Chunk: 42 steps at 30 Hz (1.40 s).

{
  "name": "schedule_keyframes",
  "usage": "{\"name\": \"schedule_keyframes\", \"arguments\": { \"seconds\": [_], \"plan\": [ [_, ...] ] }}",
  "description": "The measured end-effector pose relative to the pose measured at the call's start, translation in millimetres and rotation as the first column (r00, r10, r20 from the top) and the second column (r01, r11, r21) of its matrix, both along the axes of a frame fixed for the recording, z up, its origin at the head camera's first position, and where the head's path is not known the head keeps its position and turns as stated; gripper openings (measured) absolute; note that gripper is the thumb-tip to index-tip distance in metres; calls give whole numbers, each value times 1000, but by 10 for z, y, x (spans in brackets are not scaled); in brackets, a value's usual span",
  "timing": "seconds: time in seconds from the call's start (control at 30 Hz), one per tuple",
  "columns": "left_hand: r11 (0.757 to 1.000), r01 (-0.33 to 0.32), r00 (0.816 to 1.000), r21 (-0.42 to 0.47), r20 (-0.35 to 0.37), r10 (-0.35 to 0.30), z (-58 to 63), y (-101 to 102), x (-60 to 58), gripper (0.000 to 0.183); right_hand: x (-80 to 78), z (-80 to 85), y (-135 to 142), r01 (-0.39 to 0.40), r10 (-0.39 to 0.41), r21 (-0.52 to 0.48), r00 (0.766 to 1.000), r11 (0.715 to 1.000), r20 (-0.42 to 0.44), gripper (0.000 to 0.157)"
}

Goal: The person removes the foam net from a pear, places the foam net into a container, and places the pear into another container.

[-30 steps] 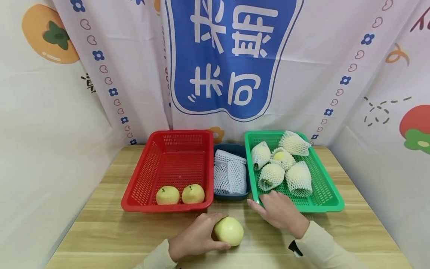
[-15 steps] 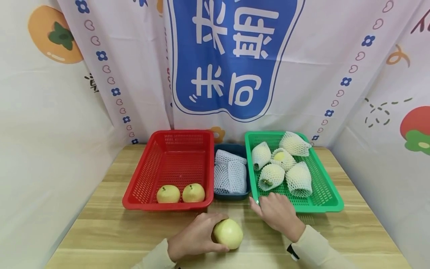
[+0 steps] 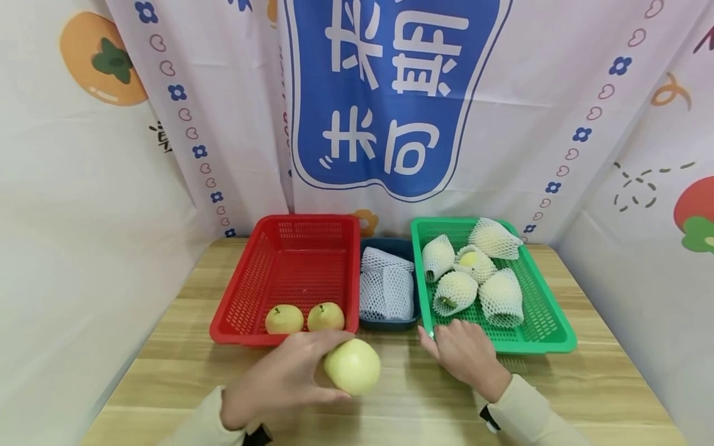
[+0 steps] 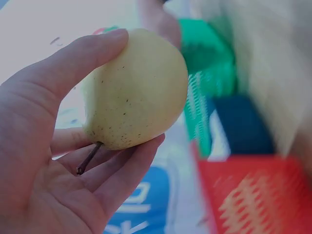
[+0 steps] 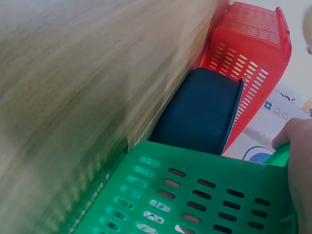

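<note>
My left hand (image 3: 281, 379) grips a bare pale yellow pear (image 3: 352, 367), held above the table in front of the red basket (image 3: 231, 291). Thumb and fingers wrap the pear's sides, and its stem points back at the palm in the left wrist view. Two more pears (image 3: 284, 319) lie at the near end of the red basket. At the near left corner of the green basket (image 3: 549, 316), my right hand (image 3: 464, 354) holds the rim, fingers curled over it. Several pears in white foam nets (image 3: 455, 292) lie inside that basket.
Between the two baskets stands a dark blue bin (image 3: 390, 325) with folded white foam nets (image 3: 398, 291) in it. All three containers rest on a wooden table (image 3: 167, 365). A printed cloth (image 3: 245, 124) hangs behind and along both sides.
My left hand has lifted the pear off the table and carried it left, toward the red basket. The right hand stays on the green basket's rim.
</note>
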State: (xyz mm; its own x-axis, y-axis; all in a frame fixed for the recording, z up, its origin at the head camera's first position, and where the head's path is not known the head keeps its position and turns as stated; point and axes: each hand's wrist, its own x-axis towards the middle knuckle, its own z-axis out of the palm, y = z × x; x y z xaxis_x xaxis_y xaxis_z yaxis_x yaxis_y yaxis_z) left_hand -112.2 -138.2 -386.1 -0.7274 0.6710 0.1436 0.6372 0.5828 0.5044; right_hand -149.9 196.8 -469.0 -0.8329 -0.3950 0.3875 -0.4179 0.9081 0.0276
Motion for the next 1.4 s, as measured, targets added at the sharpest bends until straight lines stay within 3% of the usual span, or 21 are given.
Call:
{"name": "schedule_keyframes", "arguments": {
  "seconds": [0.17,0.33,0.47,0.57,0.7,0.97,1.17,1.4],
  "plan": [
    [998,-55,988,-26,-143,51,298,-263,-109,77,-16,-9,18,-1,1,7,1000,1000,-13,60],
    [992,-117,961,-55,-259,99,533,-498,-299,71,-9,-9,16,-2,2,5,1000,1000,-20,59],
    [979,-175,944,-106,-302,136,674,-674,-485,69,0,-3,6,-2,2,3,1000,1000,-18,59],
    [964,-210,939,-163,-308,152,716,-801,-645,68,1,3,2,0,0,2,1000,1000,-16,59],
    [937,-242,938,-253,-306,160,669,-965,-864,65,1,8,2,4,-4,3,1000,1000,-18,59],
    [883,-247,960,-400,-224,167,379,-1185,-1197,65,-10,-7,8,0,0,5,1000,1000,-30,59],
    [839,-221,973,-497,-166,157,214,-1208,-1322,63,-11,-14,12,7,-7,11,1000,1000,-16,59],
    [811,-179,983,-558,-132,126,108,-1109,-1369,61,-15,-17,14,9,-8,22,1000,1000,-21,59]
  ]
}}
